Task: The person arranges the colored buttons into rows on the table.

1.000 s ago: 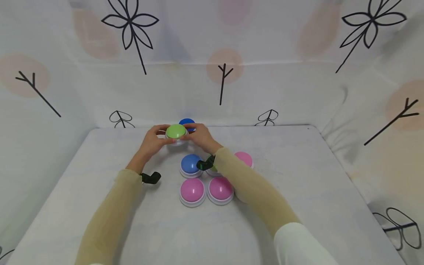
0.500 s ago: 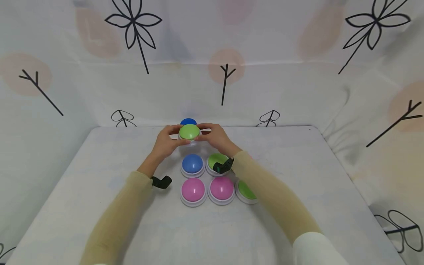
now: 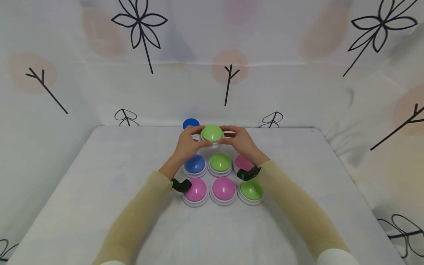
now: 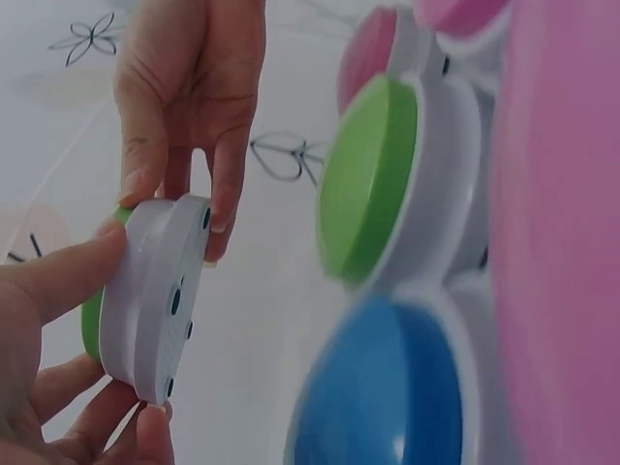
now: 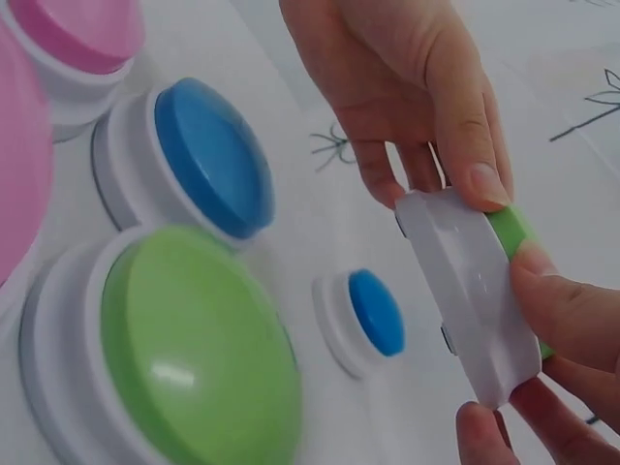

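Observation:
Both hands hold one green-domed push button [image 3: 212, 133] with a white base, raised over the far part of the table. My left hand [image 3: 188, 144] grips its left side, thumb at the near rim. From the right, my right hand [image 3: 244, 144] grips the opposite side the same way. The left wrist view shows the button's white underside [image 4: 172, 300] with small dark feet, clear of the table. Nearest below the hands is a row with a blue button [image 3: 194, 164], a green button [image 3: 220, 162] and a pink button [image 3: 243, 162], the last partly hidden by the right wrist.
A front row has a pink button [image 3: 198, 188], a second pink button [image 3: 223, 188] and another green button [image 3: 251, 190]. Behind the left hand, another blue button [image 3: 191, 123] stands at the table's back edge. Patterned cloth [image 3: 185, 88] hangs around the white table [image 3: 109, 165].
Both hands have carried the green button to the right, from in front of the far blue button to behind the middle of the rows. The right forearm no longer covers the green buttons in the rows.

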A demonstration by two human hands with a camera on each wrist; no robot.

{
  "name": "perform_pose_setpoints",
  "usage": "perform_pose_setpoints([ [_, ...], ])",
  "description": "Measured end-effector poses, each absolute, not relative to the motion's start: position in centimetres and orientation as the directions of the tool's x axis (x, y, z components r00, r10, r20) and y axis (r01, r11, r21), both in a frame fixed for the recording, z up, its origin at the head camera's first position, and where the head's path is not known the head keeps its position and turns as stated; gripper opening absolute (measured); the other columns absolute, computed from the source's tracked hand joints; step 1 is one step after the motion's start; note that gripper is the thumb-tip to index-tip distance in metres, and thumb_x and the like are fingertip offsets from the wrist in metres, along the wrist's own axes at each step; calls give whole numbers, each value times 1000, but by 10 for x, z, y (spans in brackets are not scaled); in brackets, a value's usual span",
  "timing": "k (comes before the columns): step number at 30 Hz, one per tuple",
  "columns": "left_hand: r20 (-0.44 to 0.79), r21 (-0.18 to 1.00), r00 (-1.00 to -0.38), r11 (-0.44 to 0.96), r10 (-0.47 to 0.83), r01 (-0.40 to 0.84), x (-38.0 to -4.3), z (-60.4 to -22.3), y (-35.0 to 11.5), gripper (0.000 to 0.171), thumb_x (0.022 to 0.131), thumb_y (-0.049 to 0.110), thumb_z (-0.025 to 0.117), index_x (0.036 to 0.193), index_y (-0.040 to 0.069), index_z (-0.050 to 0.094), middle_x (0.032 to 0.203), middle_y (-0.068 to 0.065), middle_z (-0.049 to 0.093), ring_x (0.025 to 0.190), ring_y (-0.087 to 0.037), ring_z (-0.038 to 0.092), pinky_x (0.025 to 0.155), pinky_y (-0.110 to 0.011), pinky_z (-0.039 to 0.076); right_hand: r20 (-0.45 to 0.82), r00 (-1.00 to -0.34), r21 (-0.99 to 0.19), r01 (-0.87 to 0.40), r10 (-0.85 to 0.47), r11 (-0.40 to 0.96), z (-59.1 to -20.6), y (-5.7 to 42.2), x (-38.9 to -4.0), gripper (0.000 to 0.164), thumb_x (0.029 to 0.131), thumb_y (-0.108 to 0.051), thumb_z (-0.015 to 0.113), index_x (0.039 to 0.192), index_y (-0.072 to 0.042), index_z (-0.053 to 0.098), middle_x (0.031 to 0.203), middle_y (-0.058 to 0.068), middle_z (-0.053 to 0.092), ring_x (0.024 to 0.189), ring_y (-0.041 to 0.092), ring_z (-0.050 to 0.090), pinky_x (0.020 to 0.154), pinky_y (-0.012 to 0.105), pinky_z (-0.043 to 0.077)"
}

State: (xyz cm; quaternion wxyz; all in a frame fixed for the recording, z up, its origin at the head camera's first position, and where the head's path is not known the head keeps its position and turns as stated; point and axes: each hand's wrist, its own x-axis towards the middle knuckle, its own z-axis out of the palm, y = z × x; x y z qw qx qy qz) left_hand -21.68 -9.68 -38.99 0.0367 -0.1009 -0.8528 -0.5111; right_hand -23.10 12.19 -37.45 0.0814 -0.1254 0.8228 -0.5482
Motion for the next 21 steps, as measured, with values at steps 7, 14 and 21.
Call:
perform_pose_setpoints([
  [7, 193, 841, -970, 485, 145, 240, -208, -387, -59, 66, 82, 28, 84, 140, 11, 58, 122, -7, 55, 119, -25, 52, 96, -40, 47, 15, -961, -930, -115, -275, 350, -376, 158, -217, 57, 87, -18, 79, 140, -13, 58, 142, 6, 55, 131, 30, 51, 105, 45, 44],
  [14, 163, 831, -971, 507, 173, 230, -202, -390, -27, 69, 81, 31, 84, 142, 14, 56, 119, -5, 53, 117, -24, 53, 94, -34, 47, -21, -971, -918, -75, -237, 390, -381, 189, -202, 58, 90, -23, 75, 143, -13, 54, 146, 9, 51, 135, 34, 45, 108, 55, 38],
  [21, 161, 821, -970, 519, 184, 235, -196, -399, 9, 70, 78, 30, 87, 141, 15, 58, 117, -3, 54, 111, -24, 55, 93, -34, 46, -21, -982, -906, -62, -190, 418, -395, 223, -188, 62, 90, -27, 75, 145, -12, 52, 149, 9, 47, 137, 35, 44, 109, 60, 34],
])
